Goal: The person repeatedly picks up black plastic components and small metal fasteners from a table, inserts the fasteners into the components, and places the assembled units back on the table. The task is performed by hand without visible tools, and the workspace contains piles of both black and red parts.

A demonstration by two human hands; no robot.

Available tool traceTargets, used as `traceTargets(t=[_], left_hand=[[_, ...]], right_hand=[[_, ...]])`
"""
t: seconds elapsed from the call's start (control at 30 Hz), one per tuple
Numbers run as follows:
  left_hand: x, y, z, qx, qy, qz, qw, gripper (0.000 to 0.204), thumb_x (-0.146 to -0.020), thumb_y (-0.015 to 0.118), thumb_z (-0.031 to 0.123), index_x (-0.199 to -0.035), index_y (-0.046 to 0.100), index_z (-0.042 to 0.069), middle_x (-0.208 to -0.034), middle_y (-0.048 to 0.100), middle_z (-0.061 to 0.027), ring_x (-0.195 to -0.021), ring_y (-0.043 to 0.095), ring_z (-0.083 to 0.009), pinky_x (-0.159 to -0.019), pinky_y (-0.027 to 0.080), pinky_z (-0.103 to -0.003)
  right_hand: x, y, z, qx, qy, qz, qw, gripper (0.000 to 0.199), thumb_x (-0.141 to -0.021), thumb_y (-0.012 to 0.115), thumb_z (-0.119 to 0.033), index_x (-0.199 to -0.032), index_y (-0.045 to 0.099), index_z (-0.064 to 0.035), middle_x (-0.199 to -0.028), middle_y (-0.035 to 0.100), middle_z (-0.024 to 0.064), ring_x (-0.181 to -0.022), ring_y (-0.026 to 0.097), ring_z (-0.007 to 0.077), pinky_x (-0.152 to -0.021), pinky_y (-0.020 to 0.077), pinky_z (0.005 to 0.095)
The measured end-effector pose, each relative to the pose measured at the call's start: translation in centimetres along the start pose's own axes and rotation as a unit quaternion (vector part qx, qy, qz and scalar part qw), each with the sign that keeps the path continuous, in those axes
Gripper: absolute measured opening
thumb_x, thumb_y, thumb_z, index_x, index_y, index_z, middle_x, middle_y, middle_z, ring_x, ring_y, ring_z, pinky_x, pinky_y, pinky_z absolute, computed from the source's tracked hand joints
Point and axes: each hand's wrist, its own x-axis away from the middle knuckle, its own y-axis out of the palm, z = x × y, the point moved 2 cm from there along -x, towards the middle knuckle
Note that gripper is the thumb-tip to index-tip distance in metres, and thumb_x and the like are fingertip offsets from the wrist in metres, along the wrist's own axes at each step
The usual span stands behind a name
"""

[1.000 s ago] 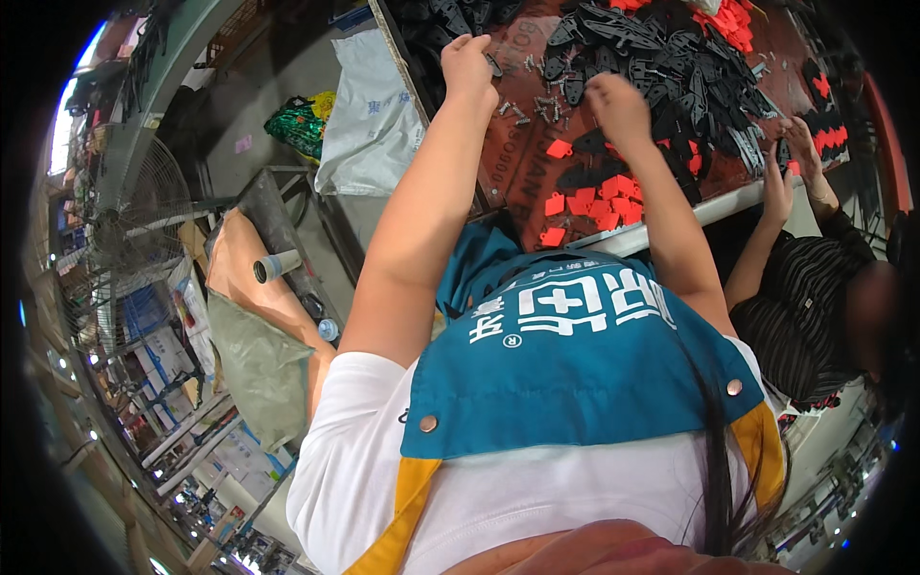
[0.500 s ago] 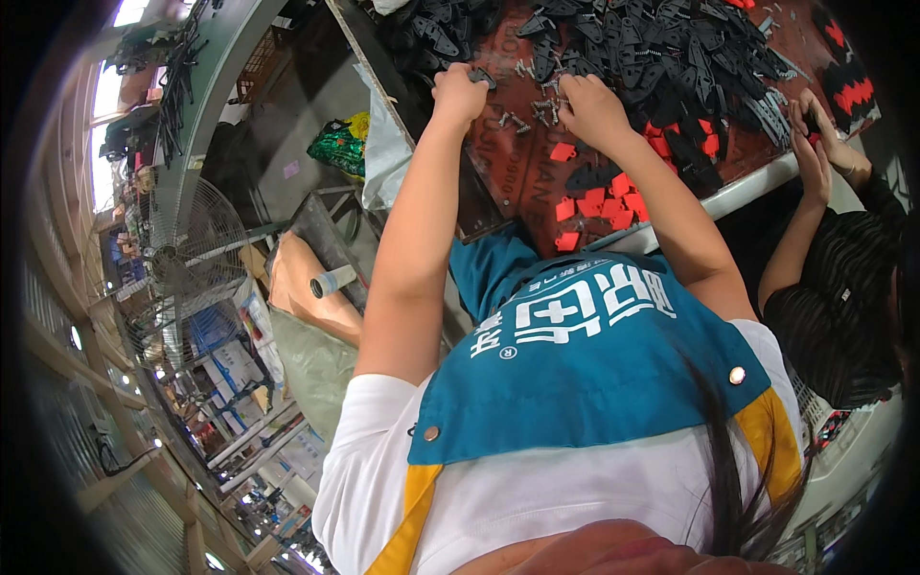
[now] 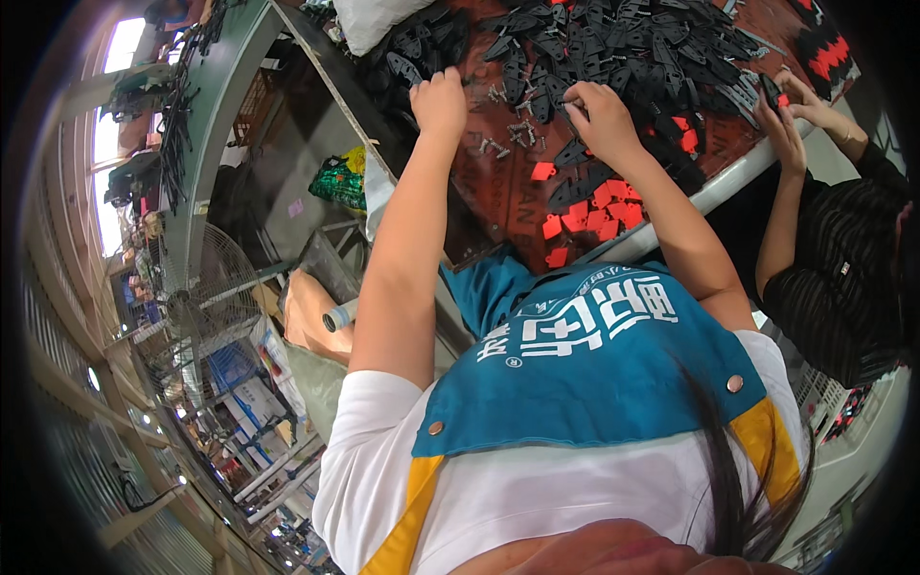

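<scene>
My left hand point(image 3: 439, 103) is at the left heap, its fingers curled against a black plastic part point(image 3: 403, 68) with a pointed oval outline. Its fingertips are partly hidden. To the right, my right hand point(image 3: 602, 117) is at the near edge of the large heap of black plastic parts point(image 3: 623, 48). Thumb and forefinger are pinched around something small and dark, too covered to name. Between the hands lie several small metal screws point(image 3: 522, 132) on the reddish-brown board point(image 3: 479, 187). Nearer to me sit red plastic pieces point(image 3: 599, 209) beside loose black parts.
At the right, a co-worker's hands point(image 3: 791, 125) hold a black and red piece. A white bag point(image 3: 379, 24) lies at the far left of the table. A pale rail point(image 3: 714, 196) edges the table's near side. A fan point(image 3: 192, 307) stands at left.
My left hand has moved left from beside the screws to the left heap, where it had held a black part up. My right hand has stayed near the same place, slightly turned.
</scene>
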Motion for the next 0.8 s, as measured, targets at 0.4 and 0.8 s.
traceTargets(t=[0.4, 0.8], left_hand=[[5.1, -10.8, 3.6, 0.776, -0.196, -0.202, 0.565, 0.023, -0.089, 0.054, 0.006, -0.110, 0.050, 0.000, -0.102, 0.059, -0.0083, -0.091, 0.061, -0.0172, -0.070, 0.054, -0.031], [5.2, -9.7, 4.8, 0.764, -0.194, -0.158, 0.595, 0.032, -0.087, 0.059, 0.011, -0.113, 0.047, -0.003, -0.093, 0.060, -0.0107, -0.086, 0.061, -0.0178, -0.070, 0.054, -0.031]], right_hand=[[-1.5, 1.2, -5.5, -0.297, 0.100, -0.076, 0.947, 0.017, -0.087, 0.059, -0.013, -0.097, 0.062, 0.0006, -0.082, 0.064, 0.0028, -0.075, 0.056, 0.0066, -0.069, 0.0444, 0.0210], [-1.9, 1.5, -4.8, -0.306, 0.133, -0.029, 0.942, 0.016, -0.083, 0.064, -0.016, -0.087, 0.065, 0.0000, -0.074, 0.062, 0.0005, -0.070, 0.053, 0.0059, -0.064, 0.0435, 0.0215]])
